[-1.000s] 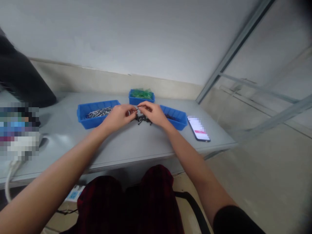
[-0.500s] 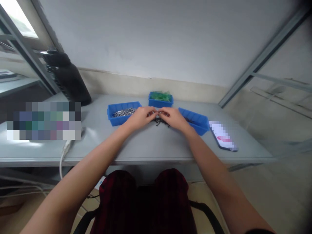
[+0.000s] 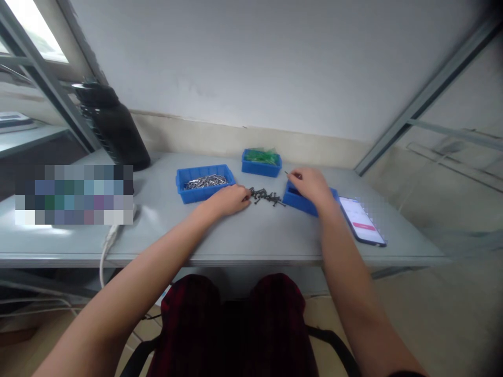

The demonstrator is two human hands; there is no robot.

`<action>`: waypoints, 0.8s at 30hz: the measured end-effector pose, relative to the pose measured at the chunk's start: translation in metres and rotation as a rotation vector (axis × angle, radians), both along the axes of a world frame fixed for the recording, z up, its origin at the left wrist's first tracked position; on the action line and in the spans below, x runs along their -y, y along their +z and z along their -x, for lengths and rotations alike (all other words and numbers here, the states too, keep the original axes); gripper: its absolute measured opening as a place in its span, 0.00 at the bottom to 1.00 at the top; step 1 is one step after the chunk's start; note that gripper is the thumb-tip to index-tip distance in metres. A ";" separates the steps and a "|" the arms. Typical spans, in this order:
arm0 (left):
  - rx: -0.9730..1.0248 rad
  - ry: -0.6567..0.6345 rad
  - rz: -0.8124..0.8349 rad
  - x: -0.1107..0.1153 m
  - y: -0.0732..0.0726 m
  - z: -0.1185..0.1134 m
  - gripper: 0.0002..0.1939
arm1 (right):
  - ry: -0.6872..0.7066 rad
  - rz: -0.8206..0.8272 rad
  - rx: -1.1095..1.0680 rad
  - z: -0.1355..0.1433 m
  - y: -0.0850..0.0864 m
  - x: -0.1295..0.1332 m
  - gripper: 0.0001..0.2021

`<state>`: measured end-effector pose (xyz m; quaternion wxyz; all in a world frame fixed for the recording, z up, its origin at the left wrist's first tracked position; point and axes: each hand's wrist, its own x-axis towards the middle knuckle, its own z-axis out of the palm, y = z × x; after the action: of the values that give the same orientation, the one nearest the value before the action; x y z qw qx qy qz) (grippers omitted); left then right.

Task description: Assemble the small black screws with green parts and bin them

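Note:
A loose pile of black screws [image 3: 265, 196] lies on the grey table between my hands. My left hand [image 3: 234, 199] rests at the pile's left end, its fingers closed; what they hold, if anything, is hidden. Over the right blue bin [image 3: 302, 202] is my right hand [image 3: 310, 183], pinching a small dark screw whose tip sticks out to the left. The left blue bin [image 3: 205, 196] holds silver screws [image 3: 207, 181]. Farther back, a smaller blue bin [image 3: 261, 168] contains green plastic bags [image 3: 261, 156].
A phone [image 3: 363, 222] with a lit screen lies right of the right bin. At the back left stands a dark bottle [image 3: 113, 128]. A white cable [image 3: 106, 251] hangs over the table's front edge [image 3: 251, 259] beside a blurred-out area.
My hands have parted. The right one moved right, over the right bin, with a dark screw in its fingers; the left stayed near the pile, slightly lower. More of the pile shows.

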<state>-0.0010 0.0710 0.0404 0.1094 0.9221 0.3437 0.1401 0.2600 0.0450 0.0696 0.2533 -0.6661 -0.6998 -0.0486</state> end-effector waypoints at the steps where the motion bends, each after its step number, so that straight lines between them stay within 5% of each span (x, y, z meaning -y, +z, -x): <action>1: -0.015 0.000 -0.005 0.000 0.000 0.000 0.11 | -0.034 0.020 0.006 -0.003 0.000 0.001 0.12; 12: -0.030 0.063 -0.071 0.005 -0.004 -0.003 0.20 | -0.147 0.095 -0.015 -0.008 -0.001 0.001 0.09; 19: -0.156 0.078 -0.061 0.009 0.005 -0.008 0.17 | -0.275 0.170 -0.005 -0.016 -0.002 0.001 0.12; 24: -0.155 0.092 -0.047 0.011 0.008 -0.007 0.16 | -0.099 -0.069 -0.078 -0.004 -0.002 -0.002 0.14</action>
<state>0.0062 0.0601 0.0481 0.0545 0.9158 0.3897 0.0810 0.2639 0.0471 0.0679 0.3005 -0.6924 -0.6533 -0.0589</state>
